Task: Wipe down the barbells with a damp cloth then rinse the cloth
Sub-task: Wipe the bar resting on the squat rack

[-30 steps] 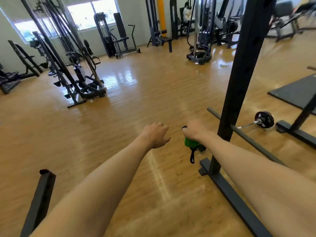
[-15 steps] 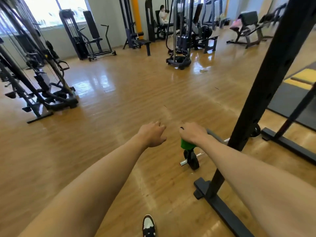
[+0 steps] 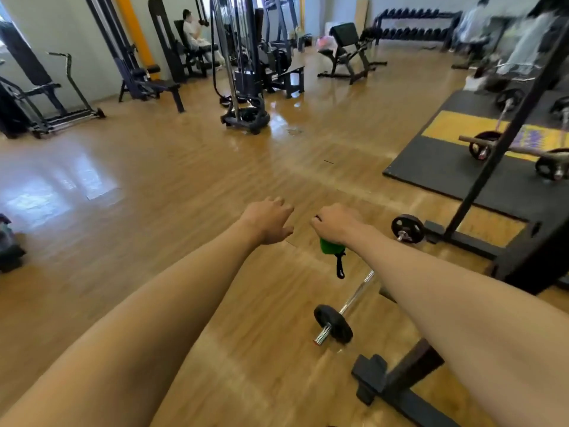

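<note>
While right hand (image 3: 337, 224) grips cloth (image 3: 328, 246), more barbell (image 3: 357, 295) now visible, seemingly untouched.

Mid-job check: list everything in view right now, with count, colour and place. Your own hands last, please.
cloth: one, green, black strap hanging, gripped at centre.
near barbell: one, chrome bar, black plates, on the floor under the right forearm.
mat barbells: at least two, dark plates, right, blurred.
mat: one, black and yellow, right.
rack frame: one, black, right foreground.
gym machines: several, black, back.
dumbbell rack: one, dark, far wall.
seated person: one, pale clothes, back.
standing person: one, blurred, far right.
left hand: one, open, empty.
right hand: one, grips the cloth.
</note>
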Demonstrator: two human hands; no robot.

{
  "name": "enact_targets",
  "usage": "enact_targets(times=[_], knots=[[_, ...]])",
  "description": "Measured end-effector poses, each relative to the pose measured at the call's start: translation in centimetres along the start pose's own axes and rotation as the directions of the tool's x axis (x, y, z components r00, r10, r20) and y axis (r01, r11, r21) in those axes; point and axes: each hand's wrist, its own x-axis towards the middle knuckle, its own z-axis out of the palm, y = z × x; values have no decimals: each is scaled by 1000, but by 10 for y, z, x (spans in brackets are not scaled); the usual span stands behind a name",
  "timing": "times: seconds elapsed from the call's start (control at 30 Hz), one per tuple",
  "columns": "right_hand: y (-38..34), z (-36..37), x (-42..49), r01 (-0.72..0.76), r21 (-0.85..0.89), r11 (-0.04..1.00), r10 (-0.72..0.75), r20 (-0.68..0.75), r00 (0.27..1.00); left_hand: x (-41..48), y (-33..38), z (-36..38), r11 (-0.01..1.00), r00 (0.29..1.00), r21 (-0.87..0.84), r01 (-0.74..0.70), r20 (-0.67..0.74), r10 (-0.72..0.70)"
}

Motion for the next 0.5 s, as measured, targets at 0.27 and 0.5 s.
enact_targets(times=[0.27,0.5], knots=[[48,8,169,-215,91,972,219,-36,975,167,-73,20,986,986,33,-163,-40,164],[91,-29,324,-306,140,942,314,-34,949,331,-138,9,970,971,57,-235,-40,237]])
